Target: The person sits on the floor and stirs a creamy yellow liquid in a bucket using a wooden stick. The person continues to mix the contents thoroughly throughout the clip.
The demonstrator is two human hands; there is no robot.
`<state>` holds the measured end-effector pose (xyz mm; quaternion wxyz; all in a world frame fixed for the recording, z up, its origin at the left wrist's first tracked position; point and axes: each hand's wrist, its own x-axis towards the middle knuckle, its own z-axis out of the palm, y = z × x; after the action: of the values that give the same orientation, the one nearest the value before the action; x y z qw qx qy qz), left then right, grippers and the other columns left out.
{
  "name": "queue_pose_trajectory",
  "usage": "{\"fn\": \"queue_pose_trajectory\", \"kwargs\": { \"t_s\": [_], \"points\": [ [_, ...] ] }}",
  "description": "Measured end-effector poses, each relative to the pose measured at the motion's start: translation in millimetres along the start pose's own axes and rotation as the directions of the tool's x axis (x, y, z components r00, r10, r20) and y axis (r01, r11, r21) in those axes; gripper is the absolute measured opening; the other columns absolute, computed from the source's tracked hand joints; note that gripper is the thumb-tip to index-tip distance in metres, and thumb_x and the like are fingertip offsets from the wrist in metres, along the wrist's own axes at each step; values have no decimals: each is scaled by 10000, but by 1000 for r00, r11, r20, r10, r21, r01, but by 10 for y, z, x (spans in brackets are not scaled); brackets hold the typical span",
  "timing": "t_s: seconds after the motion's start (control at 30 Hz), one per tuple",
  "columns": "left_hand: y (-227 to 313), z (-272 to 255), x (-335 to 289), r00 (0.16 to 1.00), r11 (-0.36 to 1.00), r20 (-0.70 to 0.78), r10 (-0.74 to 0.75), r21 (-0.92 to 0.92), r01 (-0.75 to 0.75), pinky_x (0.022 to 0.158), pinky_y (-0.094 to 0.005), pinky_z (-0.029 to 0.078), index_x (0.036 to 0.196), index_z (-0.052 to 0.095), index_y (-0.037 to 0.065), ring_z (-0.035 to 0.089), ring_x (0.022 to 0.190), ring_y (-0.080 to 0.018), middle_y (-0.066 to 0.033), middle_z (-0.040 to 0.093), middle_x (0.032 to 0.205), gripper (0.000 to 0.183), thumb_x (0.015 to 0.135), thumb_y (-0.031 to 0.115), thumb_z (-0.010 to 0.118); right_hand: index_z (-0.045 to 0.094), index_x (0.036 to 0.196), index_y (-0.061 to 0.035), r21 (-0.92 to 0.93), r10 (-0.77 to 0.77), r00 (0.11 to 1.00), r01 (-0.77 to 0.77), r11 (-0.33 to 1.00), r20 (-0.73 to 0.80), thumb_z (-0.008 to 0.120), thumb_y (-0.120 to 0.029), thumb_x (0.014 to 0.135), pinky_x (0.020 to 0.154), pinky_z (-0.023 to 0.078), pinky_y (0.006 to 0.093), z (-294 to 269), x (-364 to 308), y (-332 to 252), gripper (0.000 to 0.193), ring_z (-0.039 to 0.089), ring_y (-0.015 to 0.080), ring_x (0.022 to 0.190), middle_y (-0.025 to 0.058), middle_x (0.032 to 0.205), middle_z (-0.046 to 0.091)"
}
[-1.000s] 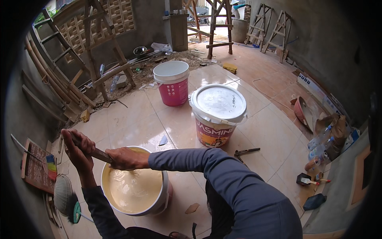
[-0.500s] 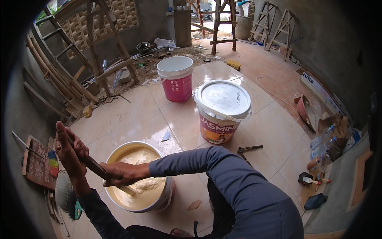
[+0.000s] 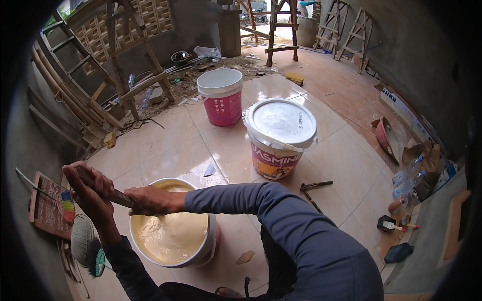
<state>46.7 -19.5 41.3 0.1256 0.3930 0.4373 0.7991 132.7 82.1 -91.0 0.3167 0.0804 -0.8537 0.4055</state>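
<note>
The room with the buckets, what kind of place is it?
Probably a building site, maybe a room being finished: a wooden stepladder stands at the back, rubble lies by a grey wall, and a bucket holds cream, paint-like liquid.

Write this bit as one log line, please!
left grip: holds stick, upper part | right grip: holds stick, lower down, above near bucket | near bucket: contains cream-coloured liquid | lidded bucket: on tiles
</note>
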Motion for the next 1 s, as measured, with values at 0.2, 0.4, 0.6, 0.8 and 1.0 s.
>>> {"fn": "queue_pose_trajectory", "kwargs": {
  "t_s": [0.2,0.4,0.6,0.8,1.0],
  "points": [
    [-308,-185,103,992,991,19,-129,-37,129,468,-268,385,880,480,141,355,425,-81,29,373,566,603,991,734,482,459,1051,-53,-90,53,999,-53,995,4,745,-241,924,695,466,533,-18,-139,128,365,613,480,813,209,870,606],
    [-222,-243,163,968,966,-22,-250,61,251,441,-261,390,898,477,148,380,420,-71,50,367,560,620,952,765,517,419,1071,-59,-1,191,973,-192,981,128,725,-271,935,688,466,519,142,-195,34,397,607,468,762,208,775,591],
    [22,-269,103,966,961,-5,-258,104,257,424,-238,374,910,505,147,395,428,-50,65,383,576,619,930,763,566,420,1056,-73,224,82,979,-123,967,185,727,-249,942,703,462,447,250,-175,-181,372,573,353,746,150,793,542],
    [569,15,-69,998,976,49,-49,214,37,469,-266,377,908,568,85,402,458,-70,33,427,601,564,956,640,652,474,1167,-61,284,10,985,-59,957,172,769,-303,944,722,487,403,211,23,-470,442,581,287,748,135,804,581],
    [479,32,-100,979,977,120,165,118,-179,450,-257,361,858,574,109,387,442,-68,50,409,559,509,991,598,625,557,1099,-30,123,72,986,-92,988,153,785,-332,920,771,530,440,127,135,-349,418,689,349,820,179,877,698]
  ]
}}
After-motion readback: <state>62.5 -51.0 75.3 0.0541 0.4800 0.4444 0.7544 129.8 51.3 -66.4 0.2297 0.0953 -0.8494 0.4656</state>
